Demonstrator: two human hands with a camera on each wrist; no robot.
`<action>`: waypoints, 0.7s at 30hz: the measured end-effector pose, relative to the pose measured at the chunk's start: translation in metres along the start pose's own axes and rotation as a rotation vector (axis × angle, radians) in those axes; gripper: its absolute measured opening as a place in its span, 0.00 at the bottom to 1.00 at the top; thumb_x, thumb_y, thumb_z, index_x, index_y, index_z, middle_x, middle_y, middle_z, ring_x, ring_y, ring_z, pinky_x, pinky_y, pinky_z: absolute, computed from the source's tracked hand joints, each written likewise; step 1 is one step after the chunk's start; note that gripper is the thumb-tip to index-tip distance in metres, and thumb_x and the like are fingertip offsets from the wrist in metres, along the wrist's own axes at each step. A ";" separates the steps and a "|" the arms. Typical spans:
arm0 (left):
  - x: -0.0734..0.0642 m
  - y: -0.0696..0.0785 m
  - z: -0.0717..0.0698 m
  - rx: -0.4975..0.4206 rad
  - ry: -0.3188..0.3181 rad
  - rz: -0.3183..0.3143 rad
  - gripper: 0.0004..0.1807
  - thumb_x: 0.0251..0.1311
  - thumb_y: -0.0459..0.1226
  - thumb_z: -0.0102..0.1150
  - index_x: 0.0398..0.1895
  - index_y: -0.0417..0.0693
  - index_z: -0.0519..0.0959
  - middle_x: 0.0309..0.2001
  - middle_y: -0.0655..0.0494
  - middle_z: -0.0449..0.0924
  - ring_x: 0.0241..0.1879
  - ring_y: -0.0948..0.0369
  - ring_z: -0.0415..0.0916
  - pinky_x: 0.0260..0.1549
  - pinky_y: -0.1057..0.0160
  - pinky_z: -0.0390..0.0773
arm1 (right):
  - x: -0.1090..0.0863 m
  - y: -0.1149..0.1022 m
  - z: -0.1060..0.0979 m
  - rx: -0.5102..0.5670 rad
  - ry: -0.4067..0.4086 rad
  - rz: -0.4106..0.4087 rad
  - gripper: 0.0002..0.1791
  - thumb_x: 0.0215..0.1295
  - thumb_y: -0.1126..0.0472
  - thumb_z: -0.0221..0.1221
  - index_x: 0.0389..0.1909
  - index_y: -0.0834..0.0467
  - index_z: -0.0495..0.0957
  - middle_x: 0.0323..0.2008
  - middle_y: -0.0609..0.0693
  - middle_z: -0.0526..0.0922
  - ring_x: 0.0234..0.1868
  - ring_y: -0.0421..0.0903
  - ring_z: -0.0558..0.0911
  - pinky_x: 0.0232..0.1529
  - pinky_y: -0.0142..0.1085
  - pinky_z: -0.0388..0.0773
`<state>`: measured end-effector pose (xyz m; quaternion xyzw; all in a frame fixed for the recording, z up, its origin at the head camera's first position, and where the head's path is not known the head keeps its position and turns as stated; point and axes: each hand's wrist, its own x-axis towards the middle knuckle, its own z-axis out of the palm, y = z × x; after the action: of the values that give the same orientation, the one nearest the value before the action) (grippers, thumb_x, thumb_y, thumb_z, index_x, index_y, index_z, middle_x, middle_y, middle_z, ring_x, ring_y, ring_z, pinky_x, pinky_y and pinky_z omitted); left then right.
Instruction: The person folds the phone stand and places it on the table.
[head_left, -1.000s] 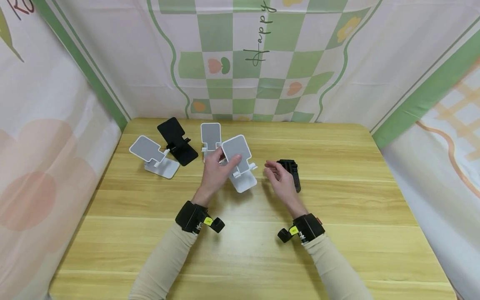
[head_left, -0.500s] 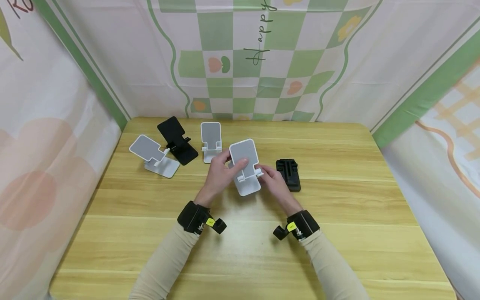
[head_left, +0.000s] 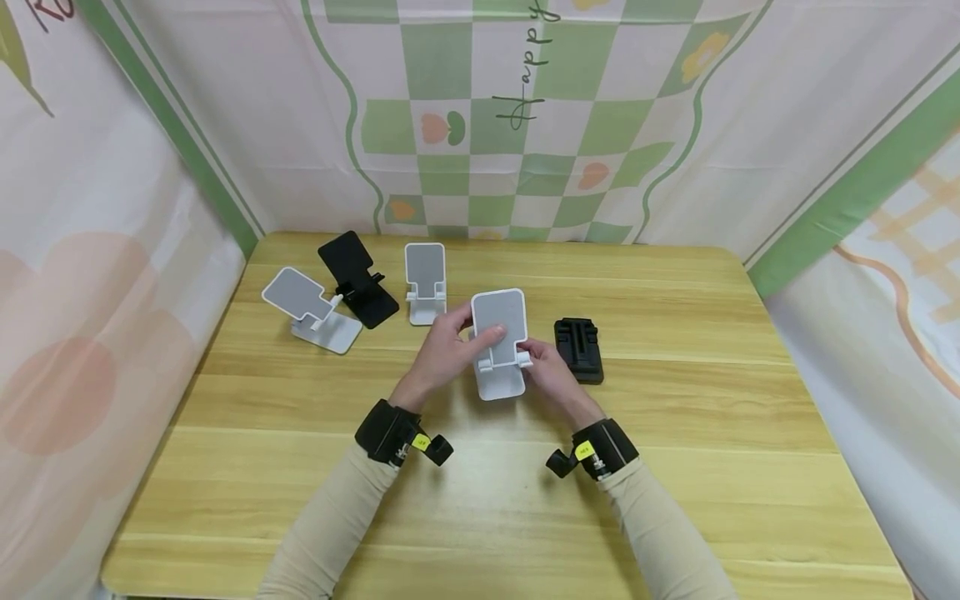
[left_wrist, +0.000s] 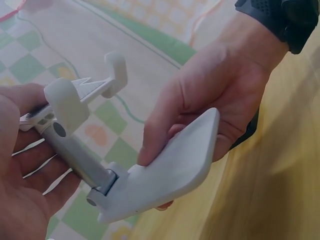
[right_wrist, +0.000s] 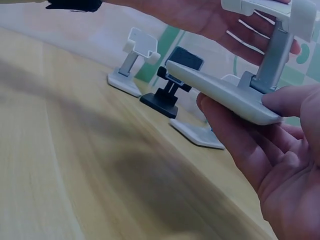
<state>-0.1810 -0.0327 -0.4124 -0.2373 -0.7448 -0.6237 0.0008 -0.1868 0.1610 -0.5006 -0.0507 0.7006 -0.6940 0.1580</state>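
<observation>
Both hands hold a white phone stand with a grey pad (head_left: 501, 304) above the middle of the table. My left hand (head_left: 442, 350) grips its upper plate, the thumb lying across the pad. At the other end, my right hand (head_left: 553, 373) pinches the stand's base (left_wrist: 170, 172) between thumb and fingers, as both wrist views show. A grey stem (left_wrist: 80, 157) joins the base to the plate and is unfolded. Just right of the right hand lies a folded black phone stand (head_left: 578, 350).
At the table's back left stand an unfolded white phone stand (head_left: 298, 293), a black one (head_left: 351, 265) and another white one (head_left: 425, 271). Patterned cloth (head_left: 517, 133) hangs behind the wooden table (head_left: 675, 333) and along both sides.
The right hand has moved left from beside the folded black stand and taken hold of the white stand's base. The left hand has carried that stand slightly right and turned it more upright in view.
</observation>
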 end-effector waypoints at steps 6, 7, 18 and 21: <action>0.002 0.005 -0.001 0.043 -0.061 -0.007 0.21 0.58 0.35 0.61 0.54 0.37 0.74 0.49 0.44 0.79 0.50 0.59 0.73 0.51 0.56 0.73 | -0.001 0.003 0.002 0.061 -0.019 -0.017 0.21 0.72 0.64 0.43 0.61 0.74 0.64 0.41 0.48 0.80 0.41 0.42 0.80 0.42 0.36 0.80; 0.002 0.004 -0.002 0.042 -0.074 -0.006 0.23 0.57 0.35 0.62 0.55 0.37 0.73 0.49 0.45 0.79 0.50 0.59 0.73 0.52 0.55 0.73 | -0.001 0.003 0.002 0.064 -0.019 -0.020 0.22 0.72 0.64 0.43 0.61 0.74 0.63 0.41 0.48 0.80 0.42 0.42 0.79 0.42 0.36 0.79; 0.006 -0.004 -0.006 0.036 -0.177 -0.008 0.33 0.50 0.36 0.68 0.61 0.41 0.69 0.55 0.49 0.75 0.58 0.59 0.67 0.60 0.51 0.64 | -0.001 0.003 0.004 0.086 0.015 -0.034 0.23 0.68 0.70 0.43 0.62 0.75 0.61 0.45 0.50 0.78 0.44 0.40 0.79 0.46 0.34 0.78; 0.007 -0.006 -0.008 0.022 -0.187 -0.019 0.32 0.49 0.35 0.68 0.60 0.40 0.70 0.53 0.48 0.76 0.56 0.59 0.69 0.58 0.53 0.66 | -0.002 0.003 0.004 0.098 0.010 -0.039 0.23 0.67 0.70 0.43 0.62 0.76 0.61 0.44 0.49 0.78 0.44 0.40 0.79 0.45 0.33 0.78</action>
<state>-0.1916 -0.0378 -0.4138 -0.2871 -0.7506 -0.5908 -0.0720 -0.1831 0.1576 -0.5030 -0.0530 0.6652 -0.7308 0.1435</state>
